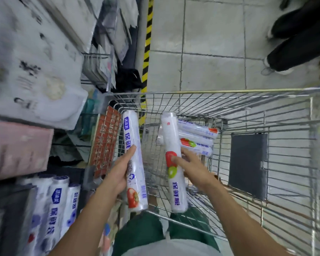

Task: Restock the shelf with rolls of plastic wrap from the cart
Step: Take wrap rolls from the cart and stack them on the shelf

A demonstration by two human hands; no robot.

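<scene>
My left hand grips a white roll of plastic wrap with blue print and a red fruit picture, held over the cart's left wall. My right hand holds a second white roll with a red and green fruit picture, above the inside of the wire cart. Several more rolls lie on the cart floor just beyond my right hand. At the lower left, rolls stand side by side on the shelf.
Shelves at left hold large white packs and a pink pack. A red sign hangs on the cart's left side and a dark panel lies in it. A person's dark legs stand at top right on the tiled floor.
</scene>
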